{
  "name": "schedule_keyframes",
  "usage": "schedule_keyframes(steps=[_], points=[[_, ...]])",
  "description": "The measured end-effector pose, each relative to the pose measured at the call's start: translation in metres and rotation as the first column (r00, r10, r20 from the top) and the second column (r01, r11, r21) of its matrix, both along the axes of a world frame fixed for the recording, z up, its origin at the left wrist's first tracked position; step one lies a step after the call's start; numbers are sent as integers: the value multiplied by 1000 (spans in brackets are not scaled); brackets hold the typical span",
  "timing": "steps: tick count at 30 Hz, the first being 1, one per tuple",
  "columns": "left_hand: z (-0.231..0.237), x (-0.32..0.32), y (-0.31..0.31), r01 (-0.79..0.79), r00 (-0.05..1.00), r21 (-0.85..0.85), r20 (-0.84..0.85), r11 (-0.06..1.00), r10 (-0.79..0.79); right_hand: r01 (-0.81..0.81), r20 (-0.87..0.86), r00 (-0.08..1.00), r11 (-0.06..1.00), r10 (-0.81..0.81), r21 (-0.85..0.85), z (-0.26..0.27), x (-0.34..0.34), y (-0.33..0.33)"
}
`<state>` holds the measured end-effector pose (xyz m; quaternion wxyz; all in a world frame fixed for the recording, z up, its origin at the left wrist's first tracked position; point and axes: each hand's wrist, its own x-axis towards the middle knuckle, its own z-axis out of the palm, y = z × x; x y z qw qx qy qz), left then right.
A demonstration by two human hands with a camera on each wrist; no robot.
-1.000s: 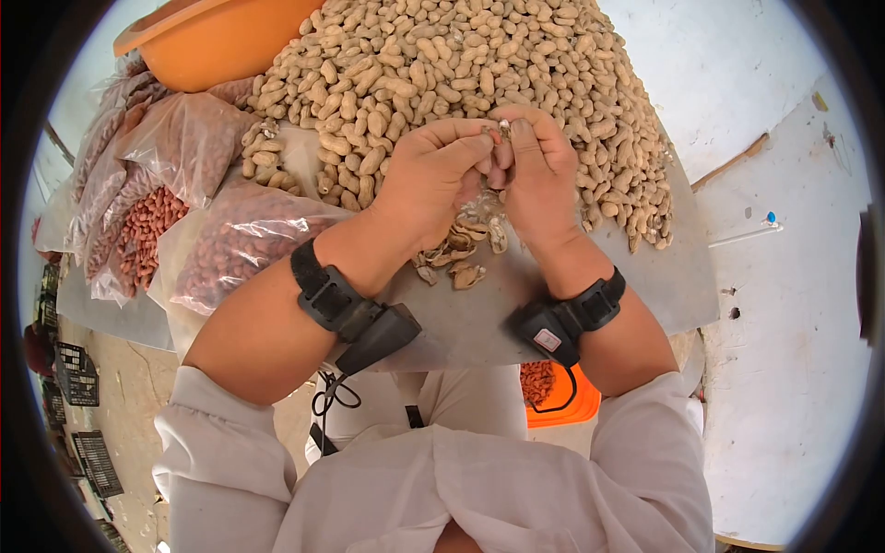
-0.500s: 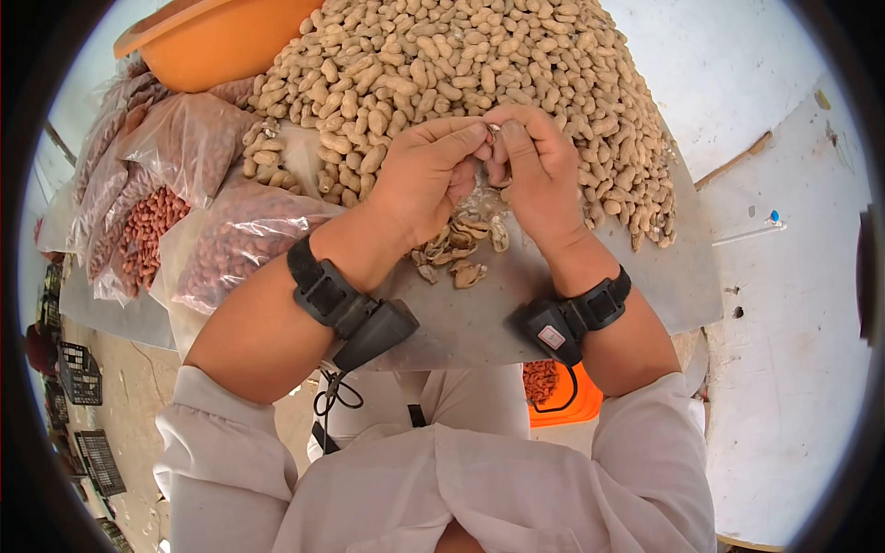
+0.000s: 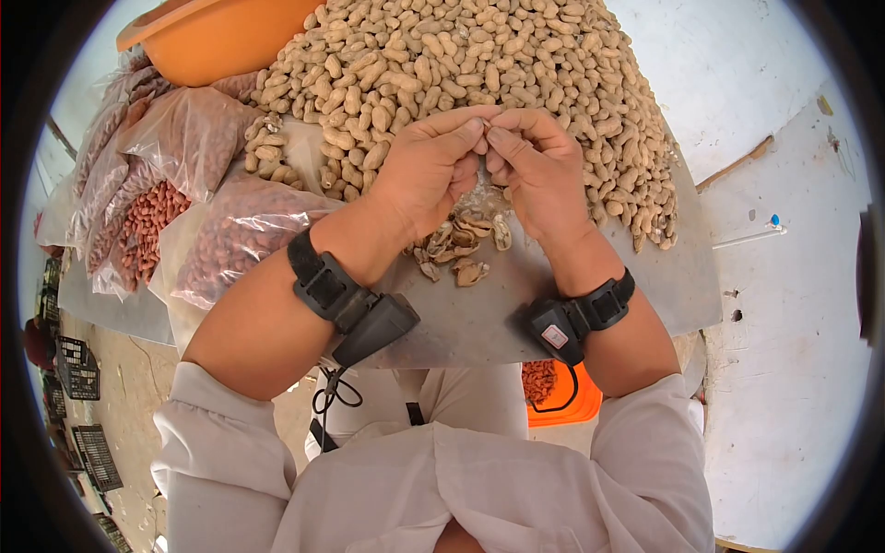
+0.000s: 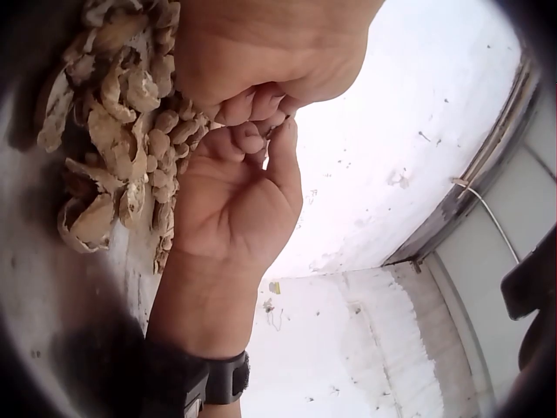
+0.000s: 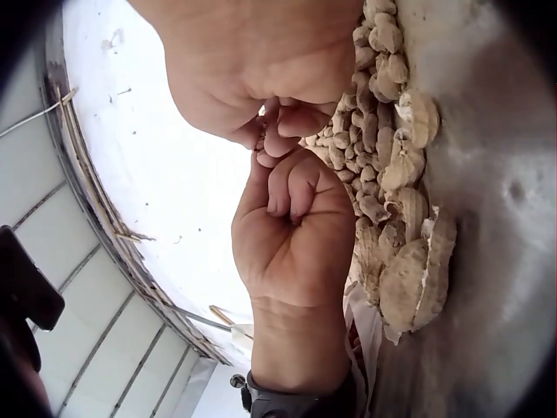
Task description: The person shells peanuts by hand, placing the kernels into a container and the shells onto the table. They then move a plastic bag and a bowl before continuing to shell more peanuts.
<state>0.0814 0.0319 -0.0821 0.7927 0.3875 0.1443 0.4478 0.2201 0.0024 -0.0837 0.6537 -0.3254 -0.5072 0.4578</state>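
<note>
Just above center frame, a barely visible piece [image 3: 486,123] is pinched by fingertips of the left hand [image 3: 417,170] and right hand [image 3: 542,184], seemingly for two-sided control.

Both forearms [image 3: 267,318] angled forward and inward, left hand [image 3: 419,170] and right hand [image 3: 548,189] close together, fingers [image 5: 291,187] curled.

Two hands: one left hand [image 3: 415,175], one right hand [image 3: 546,184]. One small piece [image 3: 487,123] between their fingertips. Beyond and around them, one large heap of tan unshelled peanuts [image 3: 442,69], too many to count; just nearer, several overlapping broken tan shells [image 3: 468,272]. Left of the hands, one orange plastic basin [image 3: 221,46] and at least three clear plastic bags [image 3: 189,138] of red kernels [image 3: 152,221]. Nearer and below, one bright orange container [image 3: 578,405].
</note>
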Motion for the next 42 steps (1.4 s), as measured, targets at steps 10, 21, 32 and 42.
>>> schedule_keyframes(steps=[10,21,32,42], points=[[2,1,2,46,995,-146,96,988,-32,132,233,958,978,-168,164,7,-3,-4],[3,-5,11,-47,999,-242,15,969,53,-82,428,902,995,52,51,19,12,-6],[3,-10,18,-78,995,-213,40,974,89,44,957,245,988,-156,150,15,37,1],[0,-10,18,-47,998,-190,19,981,52,115,977,-98,974,-187,197,12,20,-2]])
